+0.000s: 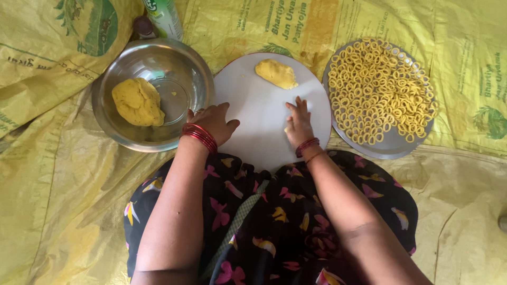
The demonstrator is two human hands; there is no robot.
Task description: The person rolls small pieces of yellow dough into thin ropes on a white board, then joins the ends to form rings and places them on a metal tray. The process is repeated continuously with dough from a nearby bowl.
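A round white board point(253, 100) lies in front of my lap. My right hand point(300, 124) presses flat on a small piece of yellow dough on the board's near right part; the piece is mostly hidden under the palm. My left hand point(214, 121) rests on the board's left edge, fingers loosely curled, holding nothing that I can see. A bigger lump of yellow dough point(276, 73) sits at the board's far side. Both wrists wear red bangles.
A steel bowl point(182, 68) with a large dough ball point(138, 102) stands at the left. A steel plate point(391, 150) at the right holds several small yellow dough rings point(380, 87). A green bottle point(165, 18) stands behind the bowl. Yellow printed sacking point(63, 179) covers the floor.
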